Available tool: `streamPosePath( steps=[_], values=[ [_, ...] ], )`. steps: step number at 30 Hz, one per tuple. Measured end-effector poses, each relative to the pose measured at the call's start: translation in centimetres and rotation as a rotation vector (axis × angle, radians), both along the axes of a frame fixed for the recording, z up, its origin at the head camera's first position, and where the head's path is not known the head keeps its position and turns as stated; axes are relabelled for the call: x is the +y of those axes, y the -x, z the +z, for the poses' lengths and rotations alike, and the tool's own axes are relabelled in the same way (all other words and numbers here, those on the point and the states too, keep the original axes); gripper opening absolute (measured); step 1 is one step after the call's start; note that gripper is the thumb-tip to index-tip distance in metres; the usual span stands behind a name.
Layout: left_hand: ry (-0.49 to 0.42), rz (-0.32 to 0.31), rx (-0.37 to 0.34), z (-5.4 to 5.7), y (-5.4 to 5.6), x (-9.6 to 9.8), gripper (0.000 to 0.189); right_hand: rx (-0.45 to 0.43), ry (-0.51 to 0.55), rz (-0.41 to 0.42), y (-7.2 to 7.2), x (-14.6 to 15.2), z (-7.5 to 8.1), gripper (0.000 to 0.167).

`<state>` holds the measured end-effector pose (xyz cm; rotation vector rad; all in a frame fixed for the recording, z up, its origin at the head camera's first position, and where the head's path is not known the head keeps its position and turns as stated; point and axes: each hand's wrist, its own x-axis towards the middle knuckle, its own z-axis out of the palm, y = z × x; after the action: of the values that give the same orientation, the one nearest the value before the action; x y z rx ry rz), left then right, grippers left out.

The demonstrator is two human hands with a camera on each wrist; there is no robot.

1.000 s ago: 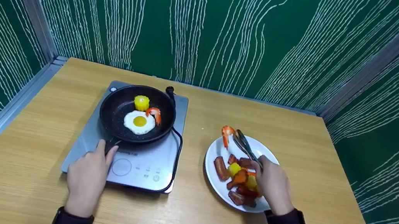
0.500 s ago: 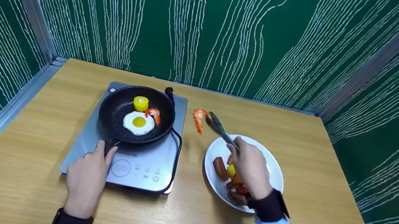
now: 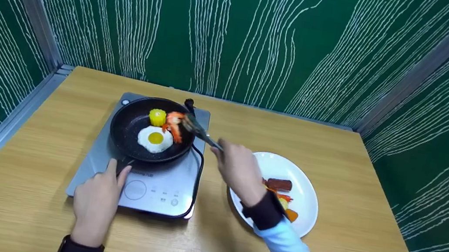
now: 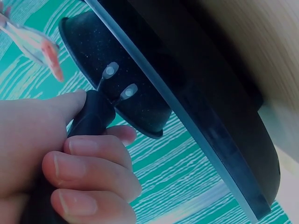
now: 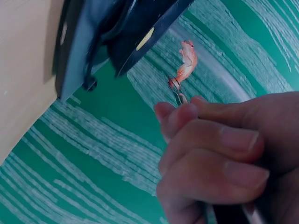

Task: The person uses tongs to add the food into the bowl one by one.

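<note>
The left hand's grip (image 3: pixel 98 198) curls round the pan handle (image 4: pixel 95 114), likely to steady it, while the right hand's grip (image 3: pixel 240 171) pinches tongs (image 3: pixel 201 132) holding a shrimp (image 5: pixel 188 59), perhaps above the pan (image 3: pixel 129 132), toward the table's (image 3: pixel 34 134) far left corner.

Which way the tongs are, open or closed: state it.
Closed on a shrimp: both wrist views show it held at the tips of the tongs, clear of the pan.
</note>
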<state>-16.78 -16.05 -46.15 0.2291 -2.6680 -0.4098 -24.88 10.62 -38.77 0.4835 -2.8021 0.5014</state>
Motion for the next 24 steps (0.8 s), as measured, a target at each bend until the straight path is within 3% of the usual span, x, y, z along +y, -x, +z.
streamPosePath(
  steps=[4, 15, 24],
  values=[
    [-0.005, -0.004, -0.025, 0.1, 0.1, 0.0, 0.042, 0.008, -0.032, 0.039, 0.5, -2.0, -0.2, 0.024],
    [-0.011, 0.000, -0.109, 0.3, 0.2, -0.2, 0.044, -0.118, -0.112, 0.100, 0.9, -6.2, -1.1, 0.022],
    [-0.015, 0.000, -0.120, 0.4, 0.2, -0.2, 0.044, -0.078, -0.185, 0.105, 0.7, -7.7, -2.6, 0.019]
  ],
)
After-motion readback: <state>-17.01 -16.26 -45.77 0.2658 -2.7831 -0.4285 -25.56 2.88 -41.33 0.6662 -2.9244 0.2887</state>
